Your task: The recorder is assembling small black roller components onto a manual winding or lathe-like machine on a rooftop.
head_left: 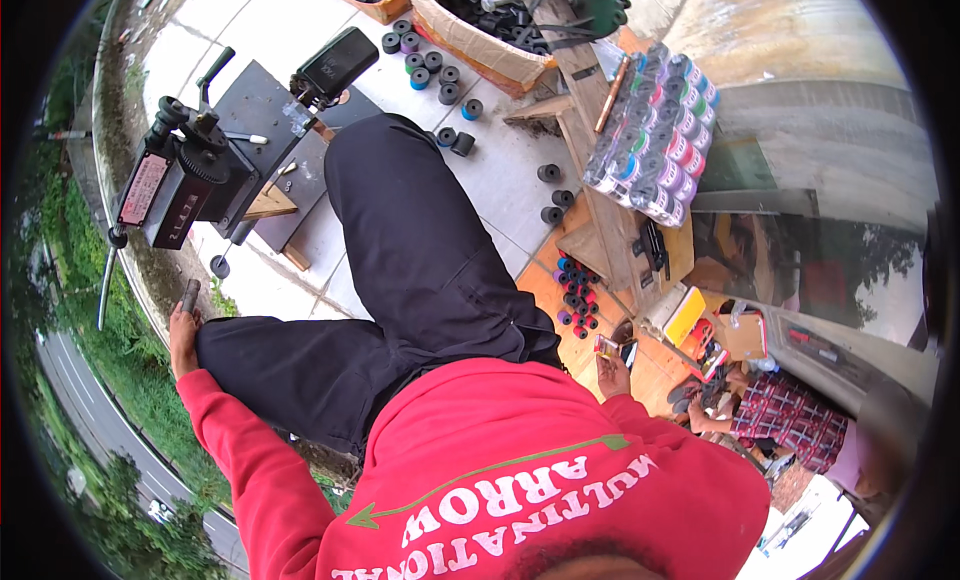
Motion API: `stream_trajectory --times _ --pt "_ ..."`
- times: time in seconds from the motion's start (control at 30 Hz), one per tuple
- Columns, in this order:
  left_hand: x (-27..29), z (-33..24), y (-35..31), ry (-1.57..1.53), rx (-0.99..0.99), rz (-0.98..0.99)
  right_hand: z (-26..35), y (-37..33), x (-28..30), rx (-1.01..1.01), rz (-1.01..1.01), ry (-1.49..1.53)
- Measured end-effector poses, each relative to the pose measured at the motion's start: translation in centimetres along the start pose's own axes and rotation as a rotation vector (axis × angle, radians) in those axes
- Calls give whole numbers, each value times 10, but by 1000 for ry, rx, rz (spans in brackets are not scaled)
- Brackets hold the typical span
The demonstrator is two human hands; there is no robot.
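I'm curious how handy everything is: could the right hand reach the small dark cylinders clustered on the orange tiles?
Probably yes: the right hand is near the cylinders, with nothing visible between, though it seems to hold a small object.

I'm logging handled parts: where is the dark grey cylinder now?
In the head view, the dark grey cylinder is at left, in the left hand, beside the black-trousered knee and below the black geared machine.
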State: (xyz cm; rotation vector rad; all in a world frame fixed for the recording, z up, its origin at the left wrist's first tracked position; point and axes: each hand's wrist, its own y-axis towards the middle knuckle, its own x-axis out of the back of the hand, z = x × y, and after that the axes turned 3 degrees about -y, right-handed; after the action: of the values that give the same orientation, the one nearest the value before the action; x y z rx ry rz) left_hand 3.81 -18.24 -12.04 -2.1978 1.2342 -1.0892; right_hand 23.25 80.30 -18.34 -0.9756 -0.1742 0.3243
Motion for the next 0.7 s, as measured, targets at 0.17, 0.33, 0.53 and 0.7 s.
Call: stream_trajectory --times 0.17,0.33,0.53,0.7 --pt "-3 -6 -17 51 -25 -30 -10 68 -4 160 -61 163" --pt "-14 -19 -52 125 11 -192 -15 102 -21 314 -27 204" --pt "-16 -22 -64 144 51 -261 -9 100 -60 300 -266 166" --pt "-8 -12 -59 145 41 -247 -12 106 -97 247 -171 150"
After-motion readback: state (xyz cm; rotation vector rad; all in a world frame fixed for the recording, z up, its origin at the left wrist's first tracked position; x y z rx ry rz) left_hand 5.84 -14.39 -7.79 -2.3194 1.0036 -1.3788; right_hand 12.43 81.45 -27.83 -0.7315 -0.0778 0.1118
